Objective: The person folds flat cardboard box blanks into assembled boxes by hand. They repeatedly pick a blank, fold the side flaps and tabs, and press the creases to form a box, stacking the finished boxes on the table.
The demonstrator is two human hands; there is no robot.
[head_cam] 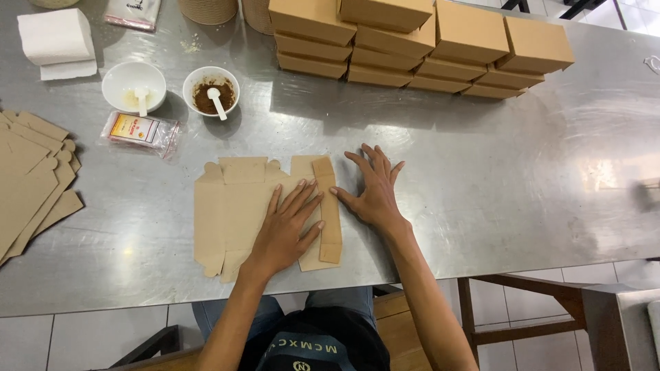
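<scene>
Steel tabletop [481,172], scuffed and reflective, fills most of the head view, with pale floor tiles below its near edge. A flat cardboard box blank [237,206] lies near that edge, unfolded. Its long axis runs left to right across the table, and small tabs stick out along its far and near sides. At its right end one narrow side flap [328,213] is folded up and over, a strip running away from the person toward the far side.

Left hand [285,230] lies palm down on the blank, fingers spread and flat, gripping nothing, with the fingertips against the folded flap. Right hand [375,189] also lies open, fingers splayed on the bare steel just right of the flap, its thumb touching the flap's edge.

Farther back stand stacks of finished brown boxes [419,45]. To the left are a white bowl [134,86], a second bowl of brown powder [211,93], a sealed packet [141,130] and more flat blanks [31,178] at the table's left edge
</scene>
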